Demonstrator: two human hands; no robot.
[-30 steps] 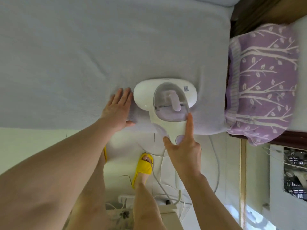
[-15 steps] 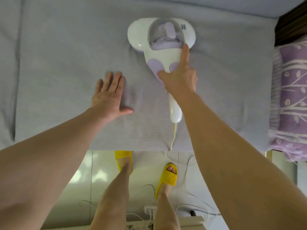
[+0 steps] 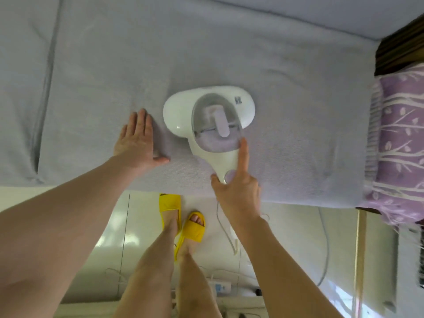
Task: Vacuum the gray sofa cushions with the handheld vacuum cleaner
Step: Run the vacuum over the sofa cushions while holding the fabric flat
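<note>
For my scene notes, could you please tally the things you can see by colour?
Gray: 1, the sofa cushion
White: 1, the handheld vacuum cleaner
Purple: 1, the branch-patterned blanket
Yellow: 2, the slippers
Total: 5

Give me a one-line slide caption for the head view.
Right hand grips the white handheld vacuum on the gray sofa cushion while left hand presses flat beside it.
</note>
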